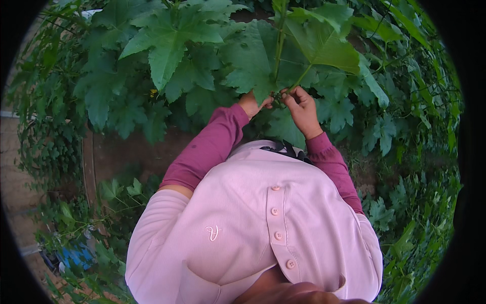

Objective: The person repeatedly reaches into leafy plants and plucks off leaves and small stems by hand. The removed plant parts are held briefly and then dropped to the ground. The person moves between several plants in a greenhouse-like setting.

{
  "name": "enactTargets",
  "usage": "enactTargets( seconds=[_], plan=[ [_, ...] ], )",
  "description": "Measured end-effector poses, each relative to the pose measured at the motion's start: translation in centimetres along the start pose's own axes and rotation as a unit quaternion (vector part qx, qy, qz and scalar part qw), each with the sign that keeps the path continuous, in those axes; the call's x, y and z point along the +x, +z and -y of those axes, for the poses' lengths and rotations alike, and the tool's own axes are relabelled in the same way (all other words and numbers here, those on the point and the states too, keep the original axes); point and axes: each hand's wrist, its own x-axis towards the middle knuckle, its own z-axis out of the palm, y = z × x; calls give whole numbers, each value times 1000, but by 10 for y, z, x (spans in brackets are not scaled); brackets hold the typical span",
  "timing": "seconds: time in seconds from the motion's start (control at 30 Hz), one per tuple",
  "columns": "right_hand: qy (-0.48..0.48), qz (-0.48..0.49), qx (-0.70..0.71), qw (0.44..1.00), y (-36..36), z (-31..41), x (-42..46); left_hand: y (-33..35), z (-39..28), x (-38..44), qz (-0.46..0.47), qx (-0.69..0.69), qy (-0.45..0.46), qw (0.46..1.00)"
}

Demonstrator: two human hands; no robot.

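My left hand (253, 105) reaches in among lobed green leaves, its fingers curled near a vine stem (280, 49). A drooping leaf (262, 85) covers part of that hand, so what lies in its fingers is hidden. My right hand (303, 112) is just across from it, thumb and fingers pinched at the lower end of a leaf stalk (302, 77). That stalk carries a broad, bright green leaf (322, 49). Between the two hands the stem's lower part looks thin and tangled, too small to make out.
Dense leaves (174, 41) spread beyond both hands, with more foliage (410, 212) at the right. A small yellow flower (153, 92) shows at the left. Bare soil (129, 152) and a narrow brown edging (89, 167) lie left of me, with a blue object (78, 256) lower down.
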Motion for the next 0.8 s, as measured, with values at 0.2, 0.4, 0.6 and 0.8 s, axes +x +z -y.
enactTargets(
  seconds=[0.2,0.4,0.6,0.8],
  plan=[
    [18,20,30,999,-5,-1,1,7,7,0,-45,-84,16,995],
    [32,33,8,999,-7,-2,2,6,-8,-1,-2,13,14,1000],
    [35,42,17,998,-10,-11,3,6,4,0,-19,8,28,999],
    [49,47,10,998,-9,-10,4,8,8,-2,-46,-33,17,998]
  ],
)
